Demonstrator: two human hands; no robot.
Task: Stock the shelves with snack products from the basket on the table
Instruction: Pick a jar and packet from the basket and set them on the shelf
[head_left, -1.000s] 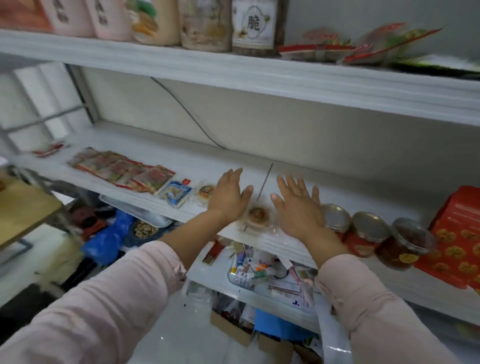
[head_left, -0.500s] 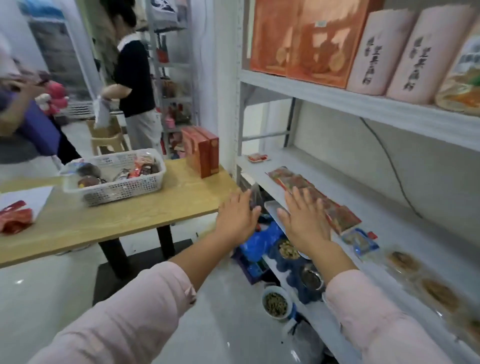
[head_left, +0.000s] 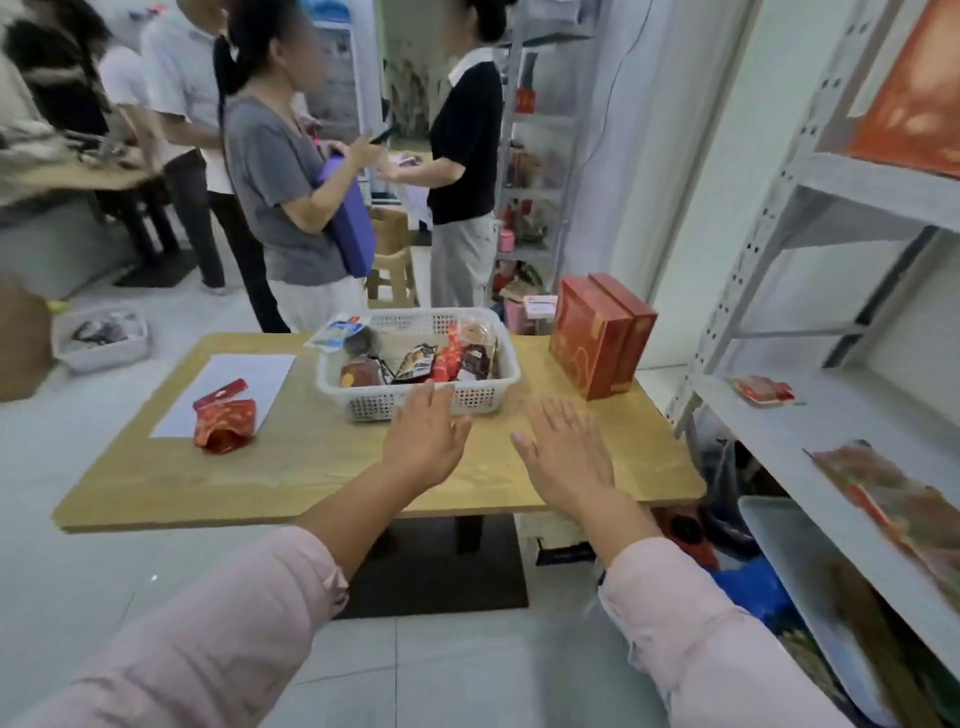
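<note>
A white mesh basket (head_left: 483, 397) with several snack packs stands on the wooden table (head_left: 322, 467). My left hand (head_left: 426, 439) hovers flat, fingers straight, just in front of the basket's near wall. My right hand (head_left: 563, 452) is stretched out flat over the table to the right of the basket, empty. The white shelf (head_left: 831, 415) runs along the right, with a small red pack (head_left: 763, 389) and a row of flat snack packs (head_left: 893, 499) lying on it.
Two red boxes (head_left: 597, 338) stand on the table right of the basket. A red bag (head_left: 223, 421) lies on white paper (head_left: 228, 384) at the left. Three people (head_left: 291, 171) stand behind the table. Bins and a blue bag (head_left: 748, 587) sit under the shelf.
My view has swung left from the shelf to the table. Both hands have come away from the shelf, empty, and now reach over the table near the basket.
</note>
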